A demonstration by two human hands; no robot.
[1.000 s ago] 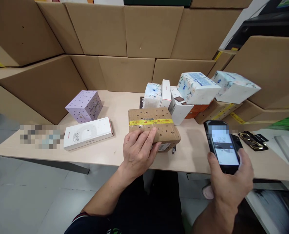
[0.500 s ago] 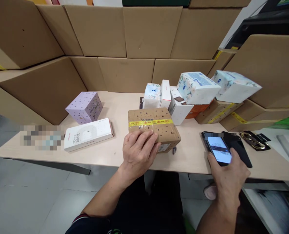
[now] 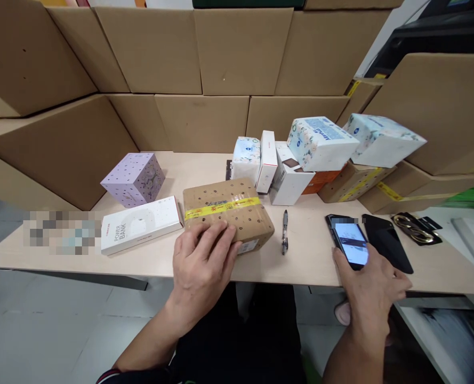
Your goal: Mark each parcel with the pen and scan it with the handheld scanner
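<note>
My left hand [image 3: 205, 261] rests on the front of a brown cardboard box [image 3: 229, 221] with yellow tape, its fingers curled over the top edge. A pen [image 3: 285, 232] lies on the table just right of the box. Over at the right, my right hand [image 3: 367, 282] has thumb and fingers around the lower end of a phone [image 3: 351, 242] with a lit screen. Beside that phone lies a second dark phone or flat black slab [image 3: 386, 242]. To the left of the box are a white power bank box [image 3: 141, 224] and a purple cube-shaped box [image 3: 135, 178].
Tissue packs [image 3: 324, 144] and white boxes [image 3: 292, 181] stand at the back right, near a taped carton [image 3: 352, 181]. A gold-coloured coiled item [image 3: 416, 228] lies at far right. Large cardboard boxes [image 3: 205, 122] wall the table's back. A pixelated patch covers the left end.
My left hand has slid the cardboard box to the left and turned it slightly, so the pen beside it now shows fully. My right hand stays at the phone.
</note>
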